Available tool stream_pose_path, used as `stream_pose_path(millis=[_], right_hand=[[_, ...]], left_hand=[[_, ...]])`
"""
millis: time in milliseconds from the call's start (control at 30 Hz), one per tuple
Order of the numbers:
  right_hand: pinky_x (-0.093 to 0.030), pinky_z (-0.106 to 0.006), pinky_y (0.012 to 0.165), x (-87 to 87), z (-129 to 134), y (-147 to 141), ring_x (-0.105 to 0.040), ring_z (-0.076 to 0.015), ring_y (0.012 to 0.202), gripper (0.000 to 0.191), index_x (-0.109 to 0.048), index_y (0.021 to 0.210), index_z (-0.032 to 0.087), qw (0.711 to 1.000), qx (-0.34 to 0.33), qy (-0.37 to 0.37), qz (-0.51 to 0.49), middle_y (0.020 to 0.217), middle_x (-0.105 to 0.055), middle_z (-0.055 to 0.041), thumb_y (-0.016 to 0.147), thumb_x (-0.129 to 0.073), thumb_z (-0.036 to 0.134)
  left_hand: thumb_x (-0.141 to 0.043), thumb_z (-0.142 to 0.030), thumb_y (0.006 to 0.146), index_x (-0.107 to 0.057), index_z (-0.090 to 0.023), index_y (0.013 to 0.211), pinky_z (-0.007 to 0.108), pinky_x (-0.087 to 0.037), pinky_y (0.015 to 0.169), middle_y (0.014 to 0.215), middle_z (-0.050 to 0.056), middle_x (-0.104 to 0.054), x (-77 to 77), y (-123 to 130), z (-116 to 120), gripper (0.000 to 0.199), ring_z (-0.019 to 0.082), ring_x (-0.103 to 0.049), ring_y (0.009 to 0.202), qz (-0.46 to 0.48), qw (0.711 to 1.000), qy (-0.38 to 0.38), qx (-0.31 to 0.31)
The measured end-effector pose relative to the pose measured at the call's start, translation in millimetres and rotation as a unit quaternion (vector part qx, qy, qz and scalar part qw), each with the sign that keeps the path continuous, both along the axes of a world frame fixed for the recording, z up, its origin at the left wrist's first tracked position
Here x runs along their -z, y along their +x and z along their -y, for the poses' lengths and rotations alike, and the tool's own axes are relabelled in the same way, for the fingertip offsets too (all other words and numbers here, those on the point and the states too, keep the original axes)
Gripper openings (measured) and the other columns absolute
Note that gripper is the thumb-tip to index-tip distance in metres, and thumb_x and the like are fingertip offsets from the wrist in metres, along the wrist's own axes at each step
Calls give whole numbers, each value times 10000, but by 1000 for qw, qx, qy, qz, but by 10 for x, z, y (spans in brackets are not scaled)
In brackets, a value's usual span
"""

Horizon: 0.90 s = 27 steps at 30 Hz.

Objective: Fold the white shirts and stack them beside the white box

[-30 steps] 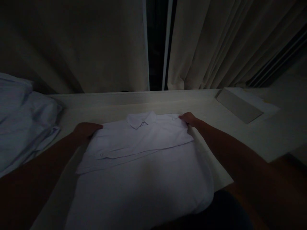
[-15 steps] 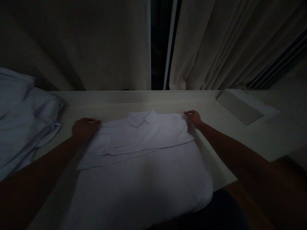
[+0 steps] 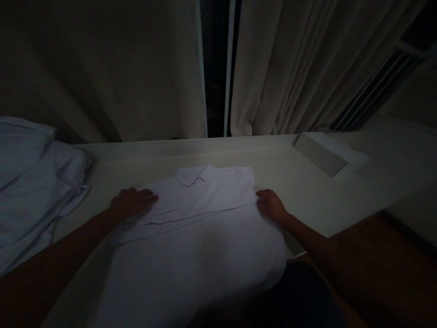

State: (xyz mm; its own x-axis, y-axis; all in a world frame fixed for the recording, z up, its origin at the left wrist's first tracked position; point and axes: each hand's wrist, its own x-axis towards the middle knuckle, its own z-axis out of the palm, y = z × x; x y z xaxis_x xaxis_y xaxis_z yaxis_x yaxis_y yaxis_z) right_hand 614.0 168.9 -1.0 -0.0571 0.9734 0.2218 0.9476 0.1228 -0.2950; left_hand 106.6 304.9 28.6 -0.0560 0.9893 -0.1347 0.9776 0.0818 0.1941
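Note:
A white collared shirt lies folded, its collar pointing away from me, on a broad pale cloth-covered pad or bundle. My left hand rests at the shirt's left side, its fingers curled with the fingertips on the fabric. At the opposite side, my right hand pinches the shirt's right edge between thumb and fingers. Dim light hides how much cloth each hand has gathered. The lower part of the pad fades into shadow near my lap.
More pale garments lie heaped on the left. A white box-like item stands at the back right of the pale tabletop. Long curtains hang behind the table, with a dark gap between them.
Both hands have come nearer to me along the shirt's sides, and the left has moved inward onto the cloth. The right has closed on the shirt's edge. The view has shifted slightly.

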Motion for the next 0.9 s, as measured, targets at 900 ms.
stream_pose_path(millis=[900], right_hand=[[-410,-420,794,192,-6,-49,-543,-288,925,191,-631,948,222,985,170,14,-30,950,-633,-127,931,-457,297]], left_hand=[[-562,-440,877,-572,-174,1183,418,-515,875,1185,85,-603,259,4152,-974,405,195,-599,1031,56,984,-35,168]])
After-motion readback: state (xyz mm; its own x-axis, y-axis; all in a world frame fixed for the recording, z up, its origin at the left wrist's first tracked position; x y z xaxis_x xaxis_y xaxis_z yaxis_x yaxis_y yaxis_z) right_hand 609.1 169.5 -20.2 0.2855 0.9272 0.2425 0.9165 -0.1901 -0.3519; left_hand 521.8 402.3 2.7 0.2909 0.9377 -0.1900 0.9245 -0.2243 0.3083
